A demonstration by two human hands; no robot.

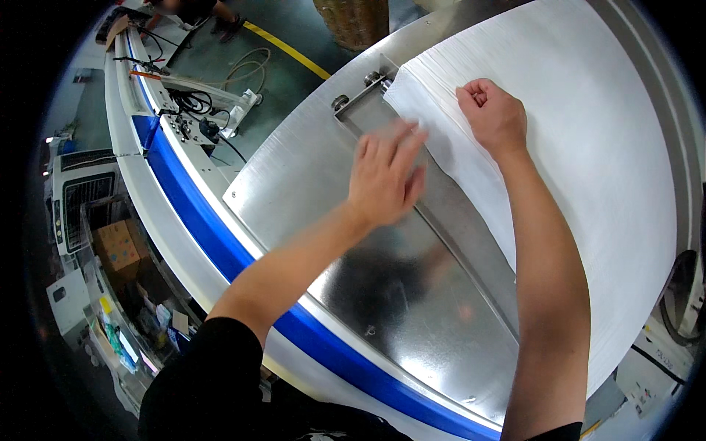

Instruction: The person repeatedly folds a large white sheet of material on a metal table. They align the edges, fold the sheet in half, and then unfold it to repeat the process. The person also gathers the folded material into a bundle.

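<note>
Lying under curled right fingers (466,103) — smooth white sheets (588,169), thinly layered.

Left fingers (406,154) blurred; contact seems unclear.

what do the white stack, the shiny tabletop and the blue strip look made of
White stack: probably paper or thin fabric-like sheets, matte, going by the fine layered lines at its edge.
Tabletop: bare metal, likely stainless steel, polished-looking, with blurred reflections and glare.
Blue strip: smooth, maybe painted metal or plastic; its even colour leaves that open.
</note>
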